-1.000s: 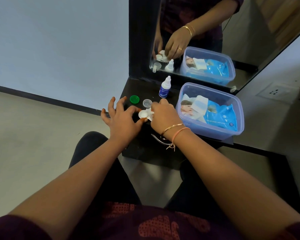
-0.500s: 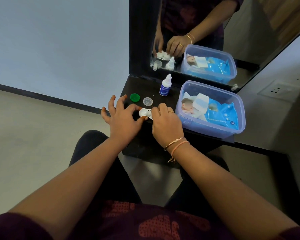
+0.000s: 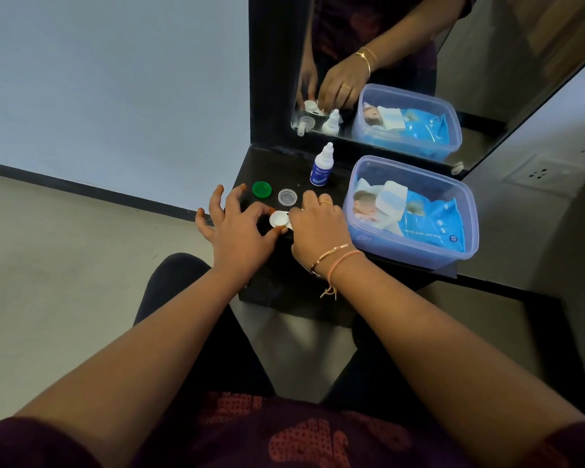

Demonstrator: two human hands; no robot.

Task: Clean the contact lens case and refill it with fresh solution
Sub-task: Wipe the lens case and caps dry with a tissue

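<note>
A white contact lens case lies on the black shelf between my hands, its left well uncovered. My left hand pinches the case's left end with thumb and forefinger, the other fingers spread. My right hand covers the case's right half, fingers curled down on it; in the mirror a white tissue shows under those fingers. A green cap and a clear cap rest just behind the case. A small white solution bottle with a blue label stands upright further back.
A clear blue plastic box holding a pack of wet wipes and tissues sits at the right of the shelf, close to my right hand. A mirror rises behind the shelf. The floor lies to the left.
Both hands stay on the case; my right hand has shifted slightly over its right half. The view has tilted a little.
</note>
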